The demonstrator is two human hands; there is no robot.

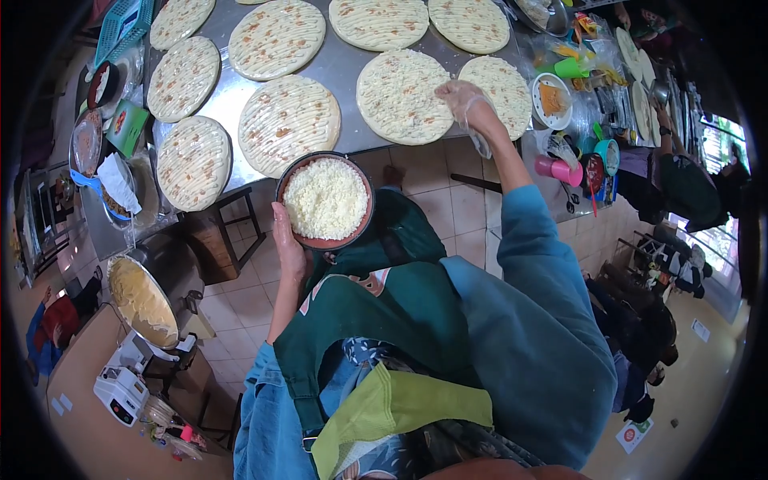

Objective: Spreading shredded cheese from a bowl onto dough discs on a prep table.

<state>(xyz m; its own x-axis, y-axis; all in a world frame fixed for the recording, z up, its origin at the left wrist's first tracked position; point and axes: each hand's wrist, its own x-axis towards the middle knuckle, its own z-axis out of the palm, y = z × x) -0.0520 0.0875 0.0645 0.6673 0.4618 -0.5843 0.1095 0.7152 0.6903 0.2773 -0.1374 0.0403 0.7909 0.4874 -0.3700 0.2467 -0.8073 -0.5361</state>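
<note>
Round flat doughs striped with pale cream and dotted with orange bits lie on the steel table point(217, 106). My left hand point(289, 244) holds a dark-rimmed bowl point(326, 198) of white crumbly grated stuff from its left side. My right hand point(468, 104), in a clear plastic glove, is over the right edge of a dough point(400, 108) sprinkled with white crumbs, close to another dough point(500, 84) at its right. Its fingers are gathered, and what they hold is too small to make out.
A large metal mixing bowl point(144, 296) of batter stands lower left. Blue baskets point(120, 24) and containers crowd the left. At right are a white bowl point(552, 100), pink cups point(564, 170) and bags. Other people point(688, 188) are at the far right and far left.
</note>
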